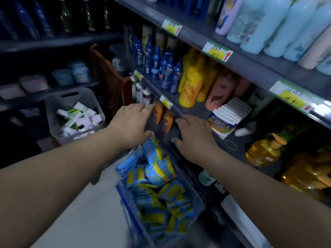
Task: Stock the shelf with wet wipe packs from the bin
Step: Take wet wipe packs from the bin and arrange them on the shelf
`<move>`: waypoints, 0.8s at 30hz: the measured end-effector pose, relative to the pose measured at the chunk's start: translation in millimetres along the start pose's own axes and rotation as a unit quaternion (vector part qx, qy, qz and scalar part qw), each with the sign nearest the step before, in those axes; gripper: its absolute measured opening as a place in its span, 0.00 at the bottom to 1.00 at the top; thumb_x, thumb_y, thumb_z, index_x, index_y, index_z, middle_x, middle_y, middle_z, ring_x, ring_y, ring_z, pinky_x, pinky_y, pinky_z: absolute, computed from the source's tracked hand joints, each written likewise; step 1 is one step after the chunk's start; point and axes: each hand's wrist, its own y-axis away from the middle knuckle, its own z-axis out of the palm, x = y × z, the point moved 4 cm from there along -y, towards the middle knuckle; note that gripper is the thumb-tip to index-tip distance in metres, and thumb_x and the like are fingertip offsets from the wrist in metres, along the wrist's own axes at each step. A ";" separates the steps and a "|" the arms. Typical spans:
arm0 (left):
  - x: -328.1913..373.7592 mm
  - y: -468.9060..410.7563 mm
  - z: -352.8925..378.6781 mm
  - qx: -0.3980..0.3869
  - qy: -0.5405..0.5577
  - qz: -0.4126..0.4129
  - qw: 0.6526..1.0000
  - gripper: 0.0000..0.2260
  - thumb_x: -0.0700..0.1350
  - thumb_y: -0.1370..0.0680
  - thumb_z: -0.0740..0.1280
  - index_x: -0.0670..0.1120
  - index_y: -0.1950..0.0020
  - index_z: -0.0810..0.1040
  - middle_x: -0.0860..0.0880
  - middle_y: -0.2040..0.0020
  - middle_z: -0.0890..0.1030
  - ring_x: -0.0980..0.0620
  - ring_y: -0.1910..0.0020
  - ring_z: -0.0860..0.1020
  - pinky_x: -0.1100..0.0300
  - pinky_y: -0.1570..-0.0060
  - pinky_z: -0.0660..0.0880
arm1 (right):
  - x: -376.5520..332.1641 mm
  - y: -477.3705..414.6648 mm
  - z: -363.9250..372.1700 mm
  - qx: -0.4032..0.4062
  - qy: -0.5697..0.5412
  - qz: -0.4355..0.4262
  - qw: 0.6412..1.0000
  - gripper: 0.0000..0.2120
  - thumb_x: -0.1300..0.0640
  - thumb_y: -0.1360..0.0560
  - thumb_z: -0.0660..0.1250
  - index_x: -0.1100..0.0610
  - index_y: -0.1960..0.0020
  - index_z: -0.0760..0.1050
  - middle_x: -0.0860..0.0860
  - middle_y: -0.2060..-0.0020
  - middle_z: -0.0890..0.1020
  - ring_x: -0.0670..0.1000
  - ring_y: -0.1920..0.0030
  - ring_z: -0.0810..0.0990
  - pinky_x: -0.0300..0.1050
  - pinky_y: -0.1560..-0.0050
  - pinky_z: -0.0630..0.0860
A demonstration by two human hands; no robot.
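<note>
Several blue and yellow wet wipe packs (pixel 157 185) lie piled in a bin (pixel 198 203) on the floor below my arms. Above it is a dark grey shelf (pixel 161 130) with two orange packs (pixel 162 116) standing at its left end. My left hand (pixel 132 122) reaches palm down to the shelf, fingers straight and pointing at the orange packs; I see nothing in it. My right hand (pixel 193 135) rests palm down on the shelf's front edge with fingers spread. The frame is blurred by motion.
A row of white-and-blue packs (pixel 227 116) stands on the same shelf to the right, beside yellow bottles (pixel 189 86) and blue bottles (pixel 164 72). A grey basket (pixel 53 111) of mixed packs sits to the left. Oil jugs (pixel 265 151) fill the lower right shelf.
</note>
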 end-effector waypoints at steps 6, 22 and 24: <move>-17.4 1.5 62.5 -0.051 0.017 -0.018 0.998 0.40 0.61 0.26 0.66 0.46 0.22 0.52 0.43 0.26 0.62 0.43 0.28 0.62 0.50 0.30 0.62 | -6.1 -9.0 63.6 -0.051 -0.027 0.008 0.998 0.27 0.44 0.21 0.60 0.53 0.26 0.60 0.52 0.27 0.61 0.55 0.27 0.59 0.51 0.30 0.56; -1.1 25.7 228.3 -0.198 0.058 -0.023 0.978 0.38 0.61 0.26 0.65 0.47 0.23 0.55 0.44 0.29 0.67 0.42 0.31 0.67 0.50 0.33 0.65 | 32.6 32.9 245.6 -0.234 -0.092 0.076 0.965 0.27 0.46 0.20 0.59 0.55 0.25 0.59 0.54 0.26 0.61 0.59 0.27 0.60 0.55 0.29 0.61; -0.5 27.3 246.4 -0.213 0.054 -0.032 0.975 0.38 0.61 0.26 0.65 0.47 0.23 0.54 0.43 0.29 0.67 0.42 0.31 0.67 0.49 0.33 0.65 | 35.1 33.8 261.8 -0.243 -0.107 0.080 0.961 0.27 0.47 0.19 0.58 0.55 0.24 0.57 0.54 0.25 0.58 0.58 0.27 0.59 0.54 0.28 0.60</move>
